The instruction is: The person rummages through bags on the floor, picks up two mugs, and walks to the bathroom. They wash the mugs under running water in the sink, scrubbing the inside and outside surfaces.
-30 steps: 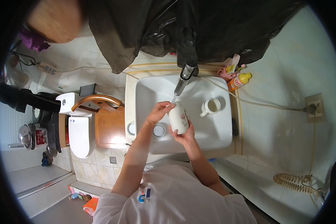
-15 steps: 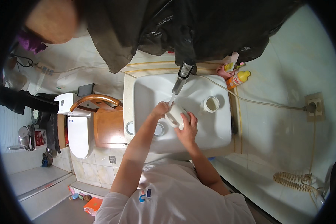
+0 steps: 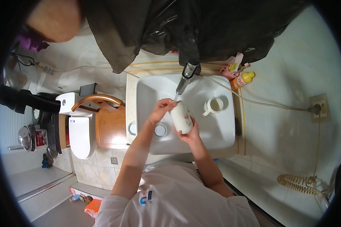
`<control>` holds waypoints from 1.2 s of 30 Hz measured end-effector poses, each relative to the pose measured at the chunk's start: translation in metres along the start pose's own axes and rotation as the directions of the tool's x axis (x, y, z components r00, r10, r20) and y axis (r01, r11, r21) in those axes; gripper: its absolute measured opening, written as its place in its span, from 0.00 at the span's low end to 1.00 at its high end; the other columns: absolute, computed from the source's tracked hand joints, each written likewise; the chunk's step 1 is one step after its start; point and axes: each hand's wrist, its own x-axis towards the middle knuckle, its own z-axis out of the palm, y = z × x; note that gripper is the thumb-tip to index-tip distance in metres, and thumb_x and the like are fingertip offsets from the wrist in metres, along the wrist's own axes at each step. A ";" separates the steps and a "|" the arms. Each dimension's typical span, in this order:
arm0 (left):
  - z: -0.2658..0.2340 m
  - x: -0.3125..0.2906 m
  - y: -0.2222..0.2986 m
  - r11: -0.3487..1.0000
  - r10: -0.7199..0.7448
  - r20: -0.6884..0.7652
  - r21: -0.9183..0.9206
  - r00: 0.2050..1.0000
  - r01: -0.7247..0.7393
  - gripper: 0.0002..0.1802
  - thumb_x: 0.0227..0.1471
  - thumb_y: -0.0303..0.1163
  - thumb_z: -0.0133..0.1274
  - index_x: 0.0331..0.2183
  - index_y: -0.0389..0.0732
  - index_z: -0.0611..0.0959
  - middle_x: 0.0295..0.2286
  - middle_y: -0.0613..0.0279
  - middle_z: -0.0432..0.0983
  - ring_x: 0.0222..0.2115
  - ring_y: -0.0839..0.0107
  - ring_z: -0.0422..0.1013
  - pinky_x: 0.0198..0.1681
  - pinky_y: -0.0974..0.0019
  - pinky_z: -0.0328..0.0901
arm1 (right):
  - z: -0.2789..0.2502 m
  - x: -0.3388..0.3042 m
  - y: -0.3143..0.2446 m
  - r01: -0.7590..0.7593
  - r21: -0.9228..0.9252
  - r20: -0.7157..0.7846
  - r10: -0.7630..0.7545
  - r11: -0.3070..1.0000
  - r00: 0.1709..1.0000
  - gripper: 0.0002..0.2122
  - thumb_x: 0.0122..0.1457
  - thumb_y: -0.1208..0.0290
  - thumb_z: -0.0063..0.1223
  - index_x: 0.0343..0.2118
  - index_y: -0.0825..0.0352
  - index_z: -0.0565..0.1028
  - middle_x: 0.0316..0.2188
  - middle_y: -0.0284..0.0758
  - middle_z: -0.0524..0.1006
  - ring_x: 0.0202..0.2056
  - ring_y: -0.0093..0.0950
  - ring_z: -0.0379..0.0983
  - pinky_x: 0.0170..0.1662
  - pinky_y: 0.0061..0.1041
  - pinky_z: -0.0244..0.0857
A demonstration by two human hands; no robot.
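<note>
A white cup with a flower print (image 3: 182, 120) is tilted over the sink, under the running faucet (image 3: 186, 77). My right hand (image 3: 191, 133) wraps round its lower end and side. At its upper end, my left hand (image 3: 161, 110) is closed with the fingertips on the rim, just beside the thin stream of water. Any handle on this cup is hidden. A second white mug (image 3: 215, 105) stands in the sink to the right, handle toward the left. On the sink floor by my left wrist lies a round white lid (image 3: 160, 130).
The white sink (image 3: 223, 138) surrounds my hands. Another round lid (image 3: 132, 128) rests on the counter at left. An orange bottle with a yellow cap (image 3: 241, 80) stands at the back right. A cord runs to the wall socket (image 3: 320, 108). Dark plastic sheeting (image 3: 216, 34) hangs behind the faucet.
The cup has turned, so its printed side now faces up. My right hand has moved slightly lower on it, and my left hand has shifted a little up and left.
</note>
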 end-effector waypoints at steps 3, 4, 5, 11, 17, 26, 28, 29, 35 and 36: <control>-0.009 -0.004 0.009 0.995 0.055 0.025 -0.082 0.998 -0.053 0.07 0.51 0.32 0.56 0.30 0.39 0.82 0.26 0.73 0.75 0.30 0.82 0.66 0.36 0.74 0.61 | 0.002 -0.003 0.003 -0.016 -0.008 0.118 0.017 1.000 0.993 0.25 0.54 0.43 0.37 0.47 0.56 0.69 0.38 0.34 0.74 0.34 0.41 0.73 0.20 0.25 0.68; -0.011 -0.004 0.011 1.000 0.022 0.036 -0.022 0.999 -0.021 0.08 0.52 0.33 0.56 0.30 0.38 0.82 0.26 0.72 0.75 0.29 0.82 0.66 0.36 0.74 0.61 | 0.004 -0.005 0.004 -0.011 -0.036 0.085 0.015 0.999 0.996 0.25 0.55 0.42 0.35 0.47 0.56 0.69 0.38 0.34 0.75 0.33 0.41 0.74 0.19 0.26 0.68; -0.014 -0.003 0.012 0.999 0.015 0.055 0.037 0.998 -0.017 0.10 0.52 0.34 0.56 0.31 0.38 0.82 0.26 0.71 0.75 0.28 0.82 0.66 0.35 0.74 0.61 | 0.006 -0.006 0.004 0.088 -0.089 0.062 -0.083 0.992 0.995 0.24 0.55 0.44 0.37 0.47 0.56 0.69 0.37 0.34 0.75 0.33 0.39 0.74 0.19 0.27 0.69; -0.009 0.009 -0.003 0.966 -0.148 -0.056 0.205 0.987 0.156 0.19 0.54 0.43 0.52 0.35 0.35 0.81 0.24 0.67 0.75 0.25 0.77 0.68 0.30 0.71 0.66 | 0.022 -0.016 0.011 0.615 -0.652 0.031 -0.795 0.444 0.606 0.19 0.51 0.59 0.57 0.43 0.61 0.69 0.41 0.37 0.72 0.35 0.33 0.73 0.27 0.31 0.70; -0.001 0.028 -0.025 0.875 -0.440 -0.271 0.082 0.856 0.476 0.21 0.55 0.42 0.49 0.41 0.33 0.78 0.28 0.62 0.76 0.32 0.70 0.74 0.29 0.59 0.72 | 0.022 -0.022 0.020 0.181 -0.657 0.754 -0.637 -0.732 0.162 0.26 0.39 0.70 0.63 0.46 0.63 0.69 0.43 0.43 0.67 0.44 0.43 0.66 0.42 0.37 0.65; 0.011 0.015 -0.017 0.973 -0.133 -0.222 0.156 0.966 0.170 0.14 0.55 0.37 0.51 0.35 0.36 0.80 0.26 0.70 0.73 0.26 0.80 0.64 0.31 0.75 0.59 | 0.014 -0.011 -0.004 0.440 -0.636 -0.064 -0.611 0.634 0.789 0.20 0.54 0.50 0.50 0.43 0.60 0.70 0.34 0.34 0.76 0.30 0.33 0.75 0.25 0.30 0.71; 0.011 0.006 -0.003 0.990 -0.062 -0.112 0.116 0.992 0.076 0.13 0.54 0.38 0.52 0.32 0.36 0.80 0.25 0.71 0.72 0.26 0.82 0.63 0.30 0.75 0.59 | 0.010 -0.009 -0.005 0.298 -0.360 -0.067 -0.343 0.884 0.937 0.22 0.54 0.46 0.45 0.43 0.59 0.70 0.33 0.34 0.77 0.29 0.35 0.75 0.22 0.30 0.71; 0.012 0.004 0.003 0.991 -0.055 -0.070 0.119 0.996 0.063 0.13 0.54 0.39 0.53 0.30 0.37 0.81 0.24 0.71 0.72 0.25 0.83 0.63 0.28 0.76 0.59 | 0.007 -0.008 -0.001 0.242 -0.256 -0.013 -0.253 0.936 0.967 0.26 0.55 0.43 0.38 0.48 0.58 0.68 0.41 0.37 0.73 0.34 0.37 0.73 0.23 0.30 0.70; -0.008 -0.004 0.011 0.990 -0.063 0.082 0.130 0.995 0.052 0.16 0.53 0.42 0.53 0.25 0.38 0.81 0.20 0.73 0.71 0.24 0.84 0.63 0.25 0.76 0.58 | -0.005 -0.004 0.024 -0.012 0.005 0.127 0.011 1.000 0.992 0.25 0.56 0.44 0.33 0.47 0.57 0.70 0.39 0.35 0.73 0.36 0.40 0.72 0.24 0.29 0.70; -0.011 -0.002 0.007 0.980 -0.124 0.069 0.168 0.990 0.111 0.17 0.53 0.42 0.52 0.25 0.38 0.81 0.20 0.72 0.71 0.24 0.83 0.64 0.25 0.75 0.59 | -0.004 -0.004 0.026 0.080 -0.093 0.062 -0.075 0.992 0.995 0.26 0.56 0.43 0.33 0.47 0.57 0.70 0.40 0.36 0.73 0.36 0.39 0.72 0.24 0.29 0.71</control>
